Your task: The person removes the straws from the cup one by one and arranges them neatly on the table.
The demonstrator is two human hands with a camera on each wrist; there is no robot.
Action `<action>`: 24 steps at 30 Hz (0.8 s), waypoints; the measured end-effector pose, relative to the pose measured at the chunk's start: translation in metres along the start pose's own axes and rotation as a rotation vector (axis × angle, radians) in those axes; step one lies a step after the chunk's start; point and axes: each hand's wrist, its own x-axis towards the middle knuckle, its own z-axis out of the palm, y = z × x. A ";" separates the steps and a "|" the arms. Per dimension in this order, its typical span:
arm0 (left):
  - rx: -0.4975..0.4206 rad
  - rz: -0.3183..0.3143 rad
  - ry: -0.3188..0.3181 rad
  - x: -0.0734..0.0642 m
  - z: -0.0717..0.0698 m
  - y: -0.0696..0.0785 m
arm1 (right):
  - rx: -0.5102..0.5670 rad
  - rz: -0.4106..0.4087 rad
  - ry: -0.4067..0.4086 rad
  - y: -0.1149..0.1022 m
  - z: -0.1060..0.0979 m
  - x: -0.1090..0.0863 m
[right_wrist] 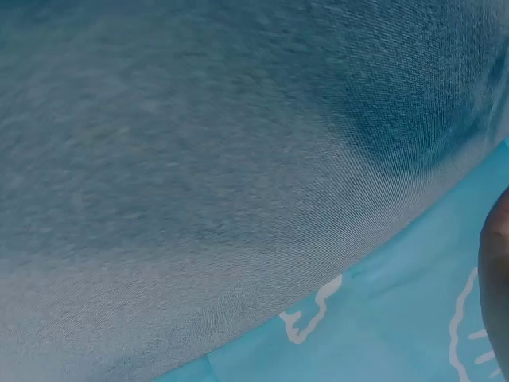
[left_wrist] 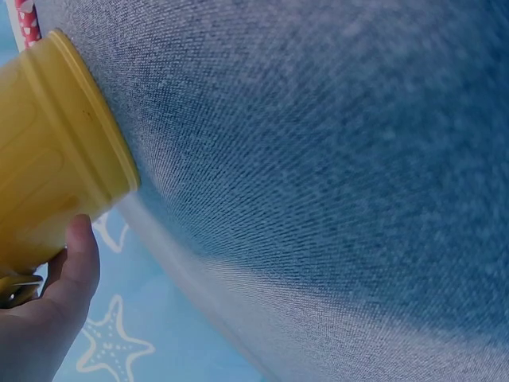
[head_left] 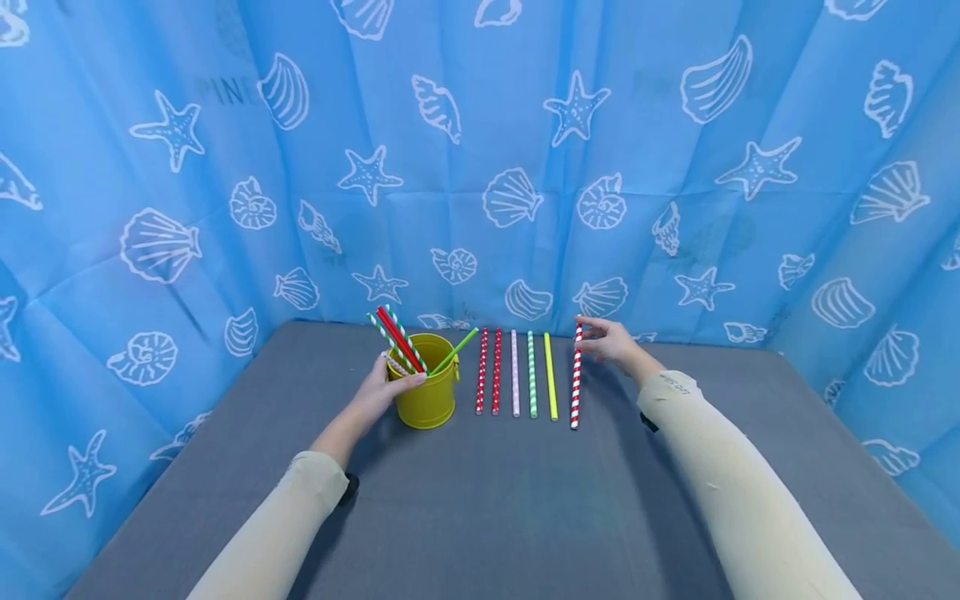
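My left hand (head_left: 380, 390) grips the rim and side of an upright yellow bucket (head_left: 426, 408), thumb over the near rim. Inside lean green-and-white striped straws (head_left: 384, 333), red straws (head_left: 397, 335) and a light green straw (head_left: 459, 347). The left wrist view shows the bucket (left_wrist: 56, 135) with part of the left hand (left_wrist: 67, 290) against it. My right hand (head_left: 611, 343) holds the far end of a red-and-white striped straw (head_left: 575, 387) between fingers and thumb. Only a sliver of the right hand (right_wrist: 496, 278) enters the right wrist view; its straw is out of sight there.
Between bucket and right hand lie red dotted straws (head_left: 482, 371), a pale pink straw (head_left: 515, 373), a green-and-white straw (head_left: 532, 375) and a yellow straw (head_left: 551, 377), spaced side by side. A blue shell-print curtain (head_left: 480, 125) hangs behind the grey table (head_left: 480, 517).
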 end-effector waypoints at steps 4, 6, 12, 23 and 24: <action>0.000 0.003 0.008 0.006 0.000 -0.007 | -0.015 0.037 0.002 0.000 0.002 0.008; 0.001 0.007 0.018 0.015 -0.002 -0.018 | -0.028 0.049 -0.002 -0.001 0.003 0.012; 0.003 0.001 0.023 0.016 -0.001 -0.023 | -0.060 0.058 -0.045 0.013 0.002 0.026; -0.022 0.000 -0.001 -0.006 0.001 0.006 | -0.155 0.110 -0.034 0.020 0.012 0.042; -0.026 0.000 0.001 -0.004 0.000 0.004 | -0.164 0.107 -0.034 0.019 0.012 0.043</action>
